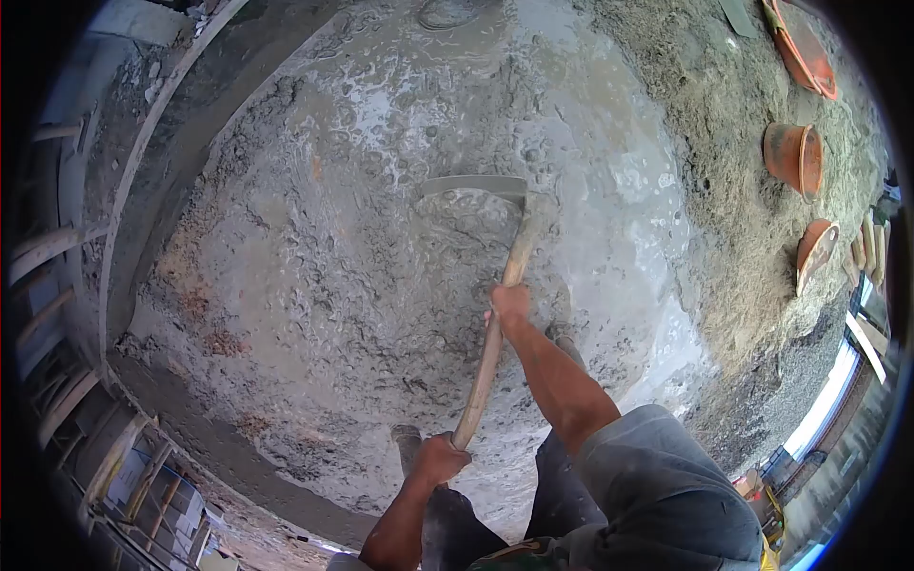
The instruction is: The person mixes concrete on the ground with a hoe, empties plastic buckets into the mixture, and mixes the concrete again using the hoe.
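Note:
My left hand is wrapped round the lower end of a wooden hoe handle. Higher up the same handle, my right hand grips it below the blade. The wide hoe blade lies in wet grey concrete mix, with some mix heaped against its near side. Wet mix surrounds both of my feet, and one boot shows beside my left hand.
An orange bucket and other orange containers lie on sandy ground at the right. A curved low edge bounds the mix at the left, with wooden poles beyond it.

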A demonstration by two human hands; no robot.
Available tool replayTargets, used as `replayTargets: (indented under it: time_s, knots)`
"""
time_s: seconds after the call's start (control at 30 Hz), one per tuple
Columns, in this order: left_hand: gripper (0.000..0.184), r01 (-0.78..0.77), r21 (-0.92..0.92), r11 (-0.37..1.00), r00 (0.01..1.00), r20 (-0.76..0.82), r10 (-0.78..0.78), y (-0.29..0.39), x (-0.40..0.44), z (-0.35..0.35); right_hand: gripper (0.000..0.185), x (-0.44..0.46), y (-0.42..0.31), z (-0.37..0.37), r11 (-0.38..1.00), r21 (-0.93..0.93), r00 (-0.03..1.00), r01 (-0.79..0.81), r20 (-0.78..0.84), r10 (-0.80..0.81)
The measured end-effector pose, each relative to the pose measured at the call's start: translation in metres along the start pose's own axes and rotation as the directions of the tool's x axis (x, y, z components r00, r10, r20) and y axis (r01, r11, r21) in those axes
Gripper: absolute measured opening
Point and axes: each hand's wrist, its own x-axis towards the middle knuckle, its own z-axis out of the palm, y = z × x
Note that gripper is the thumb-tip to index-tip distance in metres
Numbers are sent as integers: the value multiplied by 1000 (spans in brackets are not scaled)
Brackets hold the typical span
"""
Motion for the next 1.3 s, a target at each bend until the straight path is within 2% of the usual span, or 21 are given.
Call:
replayTargets:
  time_s: [0.03, 0.1, 0.17, 0.23, 0.27, 0.3, 0.33, 0.4, 0.47, 0.5, 0.53, 0.6, 0.63, 0.67, 0.7, 0.73, 0.83, 0.97, 1.03, 1.17, 1.3]
  knots:
    - [39, 66, -54, 996, 997, 54, -63, -24, -14, 4, 30, -9, 34, 6, 998, -59, 999, -34, 31, 36]
    - [40, 135, 81, 988, 985, 101, -143, -75, -43, 15, 24, -46, 93, 14, 995, 37, 992, -92, 85, 89]
    - [43, 158, -1, 988, 967, 201, -154, -135, -73, 29, 17, -109, 118, 4, 975, 185, 986, -122, 131, 99]
    - [46, 183, -76, 980, 937, 316, -150, -196, -106, 50, 25, -149, 154, -8, 956, 254, 964, -143, 255, 76]
    - [42, 396, -375, 838, 885, 401, -238, -236, -123, 70, 28, -168, 159, -18, 931, 301, 945, -208, 307, 112]
    - [41, 570, -600, 562, 813, 508, -283, -257, -132, 85, 29, -185, 149, -31, 897, 363, 926, -253, 360, 115]
    - [42, 459, -521, 720, 863, 452, -224, -222, -137, 72, 30, -193, 139, -45, 892, 359, 910, -275, 396, 121]
    - [42, 191, -307, 932, 926, 373, -67, -138, -147, 50, 29, -180, 104, -75, 947, 306, 942, -98, 335, -11]
    - [46, 84, -55, 995, 937, 344, -60, -75, -85, 47, 27, -144, 36, -109, 939, 342, 953, 48, 265, -146]
    - [42, -176, -199, 964, 955, 204, 217, -23, -53, 42, 25, -117, -15, -125, 908, 407, 954, 94, 223, -198]
    - [43, -152, -94, 984, 965, 200, 168, 21, -6, 39, 21, -84, -62, -137, 906, 376, 962, 195, 107, -252]
    - [43, -485, -112, 867, 872, 12, 490, 115, 87, 9, 21, -16, -154, -154, 826, 395, 902, 402, -17, -430]
    - [42, -611, -243, 754, 791, -145, 594, 154, 133, -3, 19, 8, -203, -158, 758, 408, 844, 508, -59, -534]
    - [41, -542, -270, 796, 834, -61, 548, 208, 143, -42, 14, 47, -243, -160, 749, 341, 802, 568, -25, -596]
    - [40, -657, -306, 689, 751, -195, 630, 241, 167, -60, 12, 64, -287, -159, 702, 304, 750, 644, -74, -657]
    - [38, -664, -374, 648, 735, -168, 657, 292, 180, -83, 14, 83, -322, -154, 672, 317, 730, 669, -114, -674]
    - [33, -542, -525, 656, 808, -111, 579, 306, 181, -103, 16, 130, -363, -114, 729, 164, 743, 665, -54, -667]
    - [29, -311, -692, 651, 892, 25, 452, 274, 118, -57, 21, 108, -317, -108, 803, -76, 806, 591, 16, -592]
    - [29, -297, -728, 618, 893, 19, 451, 247, 90, -40, 24, 89, -289, -100, 820, -140, 830, 555, 27, -558]
    - [27, -252, -639, 727, 933, 38, 357, 167, 42, -23, 22, 39, -207, -96, 913, -1, 913, 408, 16, -408]
    - [27, 12, -658, 753, 964, 208, 166, 47, -20, 25, 24, -5, -67, -56, 937, -121, 938, 327, 167, -305]
